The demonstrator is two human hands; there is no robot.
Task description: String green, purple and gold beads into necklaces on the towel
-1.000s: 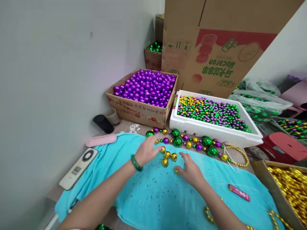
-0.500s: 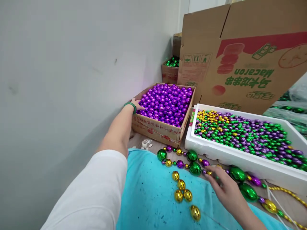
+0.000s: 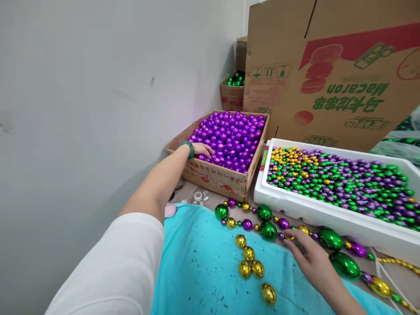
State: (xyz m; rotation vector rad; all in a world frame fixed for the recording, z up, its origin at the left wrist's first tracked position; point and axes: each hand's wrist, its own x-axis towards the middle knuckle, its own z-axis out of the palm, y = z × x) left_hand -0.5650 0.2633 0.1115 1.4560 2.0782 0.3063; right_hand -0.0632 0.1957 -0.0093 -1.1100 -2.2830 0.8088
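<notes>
My left hand, with a green bangle at the wrist, reaches into the near-left corner of a cardboard box full of shiny purple balls; its fingers curl down among the balls. My right hand rests on the turquoise cloth, fingers pinched at a strand of green, purple and gold beads. Several loose gold oval beads lie on the cloth just left of it.
A white foam tray of mixed small green, purple and gold beads sits to the right of the purple box. A big printed carton stands behind. A small box of green balls is in the corner. The grey wall runs along the left.
My left hand has left the gold beads on the cloth and reached into the purple-ball box, now sinking its fingers among the balls. My right hand shifted to the bead strand and stays there.
</notes>
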